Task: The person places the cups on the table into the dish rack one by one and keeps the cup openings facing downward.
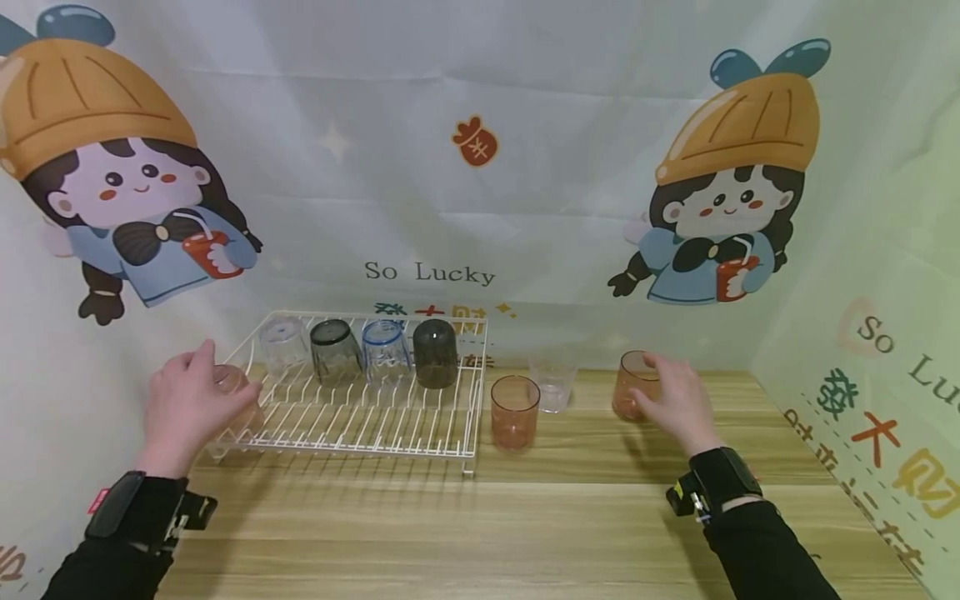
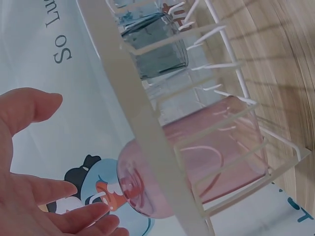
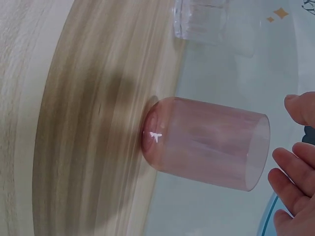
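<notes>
At the left end of the white wire rack (image 1: 375,452), my left hand (image 1: 191,404) hovers over a pink glass (image 2: 216,152) that stands upside down in it. The left wrist view shows its thumb and fingers spread, apart from the glass's base. On the right, my right hand (image 1: 678,404) is beside an upright pink glass (image 3: 206,142) on the wooden table. Its loosely bent fingers and thumb lie just off the rim in the right wrist view, holding nothing. Another pink glass (image 1: 514,417) stands upright right of the rack.
Several upturned glasses line the rack's back row: a clear one (image 1: 285,348), a dark green one (image 1: 336,354), a blue-rimmed one (image 1: 386,354) and a dark grey one (image 1: 435,357). A clear tumbler (image 1: 553,390) stands near the printed backdrop (image 1: 555,192) behind the table (image 1: 525,533).
</notes>
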